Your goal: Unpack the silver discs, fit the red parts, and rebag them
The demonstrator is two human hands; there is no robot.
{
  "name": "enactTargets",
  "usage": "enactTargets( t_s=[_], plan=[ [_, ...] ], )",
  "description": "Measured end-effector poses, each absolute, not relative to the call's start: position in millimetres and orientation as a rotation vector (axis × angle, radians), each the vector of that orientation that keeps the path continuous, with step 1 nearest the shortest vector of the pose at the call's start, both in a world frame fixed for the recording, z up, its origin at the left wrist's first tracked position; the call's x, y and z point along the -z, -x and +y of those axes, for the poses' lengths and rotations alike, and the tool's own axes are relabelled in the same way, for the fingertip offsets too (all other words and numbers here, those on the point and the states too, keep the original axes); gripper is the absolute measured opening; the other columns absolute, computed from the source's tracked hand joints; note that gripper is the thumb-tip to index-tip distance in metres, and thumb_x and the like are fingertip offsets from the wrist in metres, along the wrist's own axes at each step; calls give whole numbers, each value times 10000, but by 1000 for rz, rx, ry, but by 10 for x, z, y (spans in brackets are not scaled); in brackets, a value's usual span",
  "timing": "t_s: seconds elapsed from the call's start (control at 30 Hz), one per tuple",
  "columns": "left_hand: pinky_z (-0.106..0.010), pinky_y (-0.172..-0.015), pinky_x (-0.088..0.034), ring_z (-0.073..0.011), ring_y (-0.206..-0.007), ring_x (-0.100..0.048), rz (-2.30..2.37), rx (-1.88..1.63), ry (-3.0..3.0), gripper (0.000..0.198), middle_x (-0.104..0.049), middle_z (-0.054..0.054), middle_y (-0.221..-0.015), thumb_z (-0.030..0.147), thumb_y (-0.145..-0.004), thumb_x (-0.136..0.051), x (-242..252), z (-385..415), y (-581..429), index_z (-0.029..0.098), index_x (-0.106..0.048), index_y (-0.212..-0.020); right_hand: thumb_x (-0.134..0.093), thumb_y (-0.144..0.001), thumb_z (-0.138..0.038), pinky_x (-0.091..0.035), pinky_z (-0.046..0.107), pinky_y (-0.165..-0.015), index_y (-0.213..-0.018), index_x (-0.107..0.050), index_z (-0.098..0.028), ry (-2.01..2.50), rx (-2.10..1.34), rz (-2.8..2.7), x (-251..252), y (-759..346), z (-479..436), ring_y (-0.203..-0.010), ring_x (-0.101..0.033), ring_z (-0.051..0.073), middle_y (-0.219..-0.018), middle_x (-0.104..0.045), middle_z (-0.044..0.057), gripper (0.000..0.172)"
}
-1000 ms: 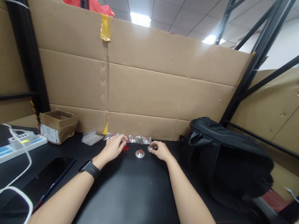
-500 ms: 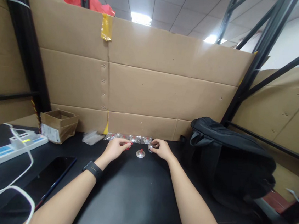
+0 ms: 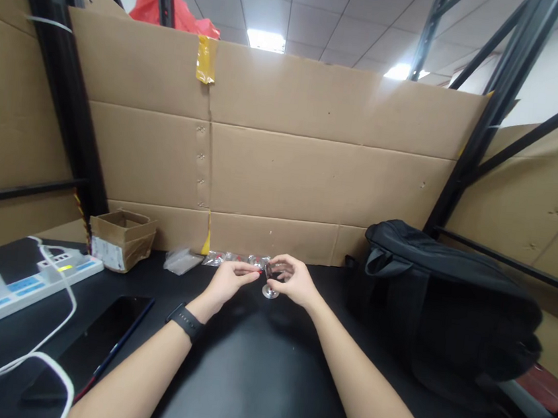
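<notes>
My left hand (image 3: 230, 284), with a dark watch on its wrist, pinches a small red piece (image 3: 260, 271) between thumb and fingertips. Close to it on the right, my right hand (image 3: 295, 282) has its fingers curled round a shiny round disc (image 3: 268, 272), seen nearly edge-on. The red piece and that disc's edge are almost together; whether they touch I cannot tell. Below the fingers of my right hand, another shiny disc (image 3: 269, 293) lies on the black table, partly covered. Behind the hands, several clear packets (image 3: 214, 258) with red and silver parts lie in a row.
A cardboard box (image 3: 123, 239) and an empty-looking clear bag (image 3: 182, 261) stand at the back left. Nearer lie a phone (image 3: 95, 343), a white power strip (image 3: 15, 293) and its cable. A black backpack (image 3: 448, 306) sits on the right. Cardboard (image 3: 283, 169) walls the back.
My right hand has moved left and come up to my left hand, bringing the disc beside the red piece. It now partly covers the disc on the table. The view has shifted slightly.
</notes>
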State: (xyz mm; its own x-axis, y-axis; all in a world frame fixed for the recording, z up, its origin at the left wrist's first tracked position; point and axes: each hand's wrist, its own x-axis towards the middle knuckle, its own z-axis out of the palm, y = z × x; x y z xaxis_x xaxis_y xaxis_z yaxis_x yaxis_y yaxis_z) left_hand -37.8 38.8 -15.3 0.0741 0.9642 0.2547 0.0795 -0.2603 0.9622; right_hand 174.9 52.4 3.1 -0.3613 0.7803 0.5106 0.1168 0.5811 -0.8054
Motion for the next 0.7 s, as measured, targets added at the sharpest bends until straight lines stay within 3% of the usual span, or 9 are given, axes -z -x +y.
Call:
enactTargets(
  t_s=[0.23,0.7],
  plan=[
    [-413,-962,-506,-272,-994,-701,975,-1314,-1475,456,-756,-154,-1078,431,-672,-845,169,403,340,124,-765,-1000,-783,-663,-202,-549,339,-778,-1089,-642,-223,636,-840,-1812,-80,-1597,376,-1023,-696,242,-1133,-719,85,450],
    [-375,-921,-511,-250,-957,-694,906,-1333,-1649,309,-760,-122,-1008,373,-768,-757,146,368,286,135,-748,-966,-791,-670,-214,-558,321,-755,-1062,-660,-223,655,-788,-1816,-32,-1554,369,-998,-710,234,-1122,-726,76,414]
  ],
)
